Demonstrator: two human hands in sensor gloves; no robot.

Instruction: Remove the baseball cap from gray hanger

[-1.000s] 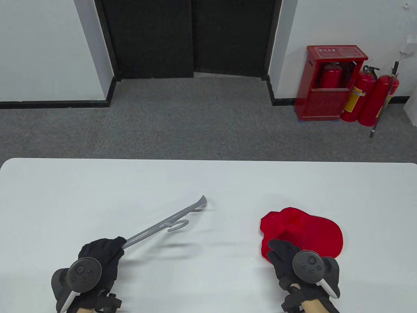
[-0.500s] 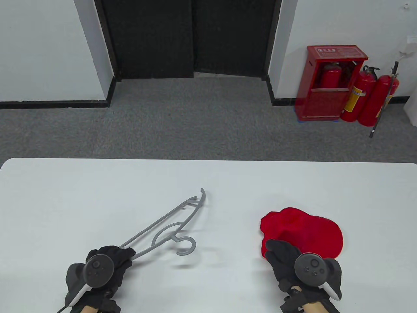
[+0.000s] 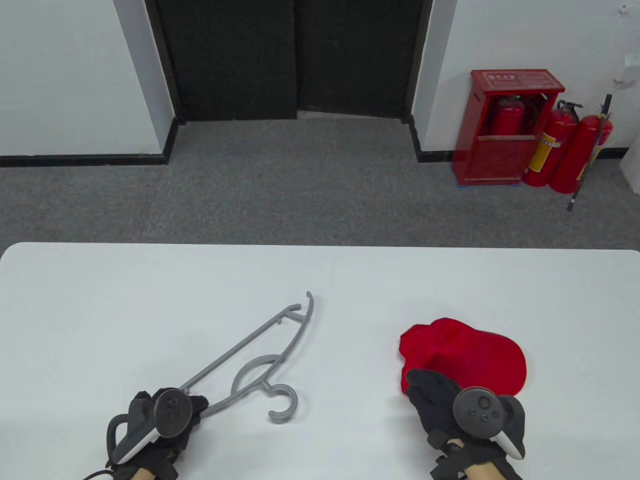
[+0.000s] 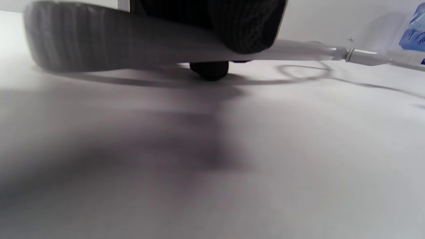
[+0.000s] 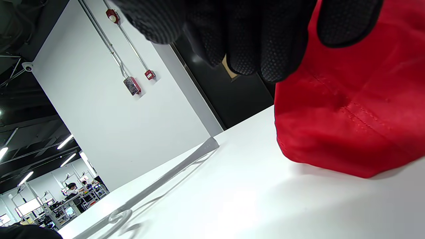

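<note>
Your left hand [image 3: 167, 417] grips one end of the gray hanger [image 3: 260, 357], which lies flat on the white table [image 3: 100, 310], bare of the cap. The red baseball cap [image 3: 467, 352] sits well apart to the right, and your right hand [image 3: 450, 405] rests on its near edge, fingers [image 5: 252, 46] curled onto the fabric.

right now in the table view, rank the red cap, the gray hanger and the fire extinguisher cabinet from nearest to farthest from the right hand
1. red cap: on the table just beyond the right hand, whose fingers touch its near edge.
2. gray hanger: on the table across to the left, its near end in the left hand.
3. fire extinguisher cabinet: on the floor by the far wall, right side.
</note>
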